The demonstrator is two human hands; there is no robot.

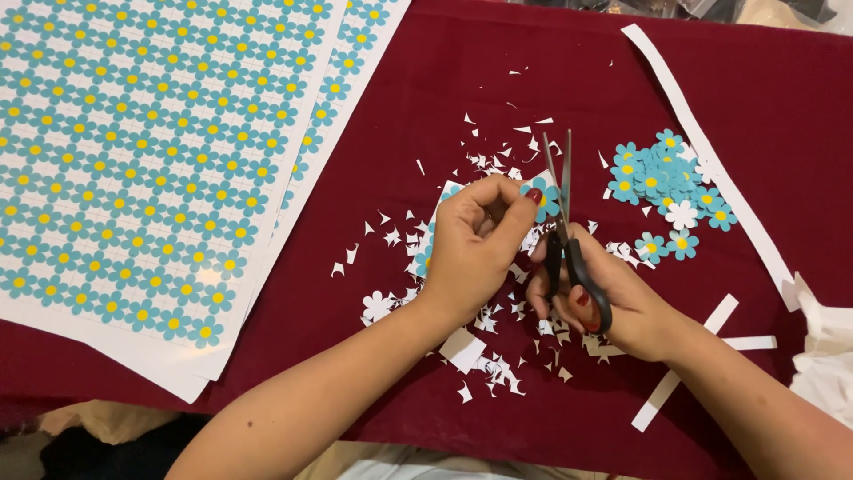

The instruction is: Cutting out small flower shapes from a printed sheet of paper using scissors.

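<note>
My left hand (475,244) pinches a small strip of paper printed with blue flowers (544,197), holding it just above the dark red tablecloth (444,80). My right hand (604,298) grips black-handled scissors (567,231), fingers through the loops, with the blades pointing away from me and slightly apart beside the paper piece. The blades touch the right edge of that paper. A pile of cut-out blue flowers with yellow centres (666,182) lies to the right of the scissors.
Large printed sheets of blue flowers (151,151) cover the left of the table. Several white paper scraps (484,356) are scattered under my hands. Long white paper strips (711,151) lie at the right, and crumpled white paper (826,356) at the right edge.
</note>
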